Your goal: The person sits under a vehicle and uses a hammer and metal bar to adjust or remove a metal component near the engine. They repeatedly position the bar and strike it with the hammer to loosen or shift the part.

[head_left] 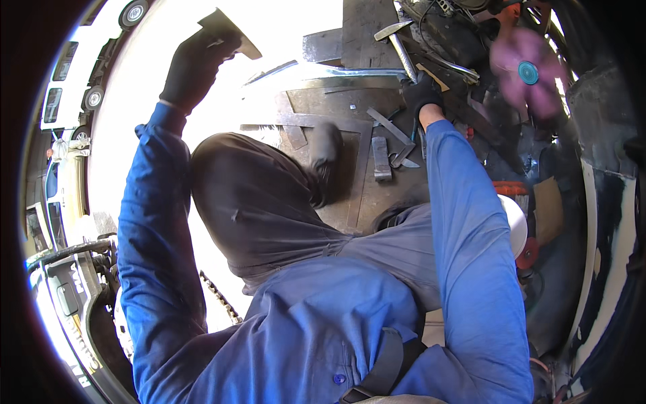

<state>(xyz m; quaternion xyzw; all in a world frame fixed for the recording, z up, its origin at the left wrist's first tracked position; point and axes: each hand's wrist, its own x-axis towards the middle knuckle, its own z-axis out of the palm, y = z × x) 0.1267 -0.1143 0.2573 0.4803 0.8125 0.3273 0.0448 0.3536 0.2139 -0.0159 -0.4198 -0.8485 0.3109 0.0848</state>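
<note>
My left hand (190, 71), in a dark glove, is raised at the upper left. Its fingers are closed round a flat metal plate (235, 35) that tapers to an edge. My right hand (421, 93), also gloved, grips a hammer (402, 55) by its handle, with the head pointing away from me. Between the hands a long, shiny, slightly curved metal strip (330, 72) lies across the dark work surface (306, 101). Nearer to me are a flat L-shaped metal piece (350, 124), a short metal block (381, 159) and a flat bar (391, 126).
A pink fan (528, 73) with blurred blades stands at the upper right, beside cluttered metal parts (444, 40). My bent knee (235, 192) and shoe (326, 145) border the work surface. Parked vehicles (64, 74) line the far left. A white round object (515, 225) sits beside my right arm.
</note>
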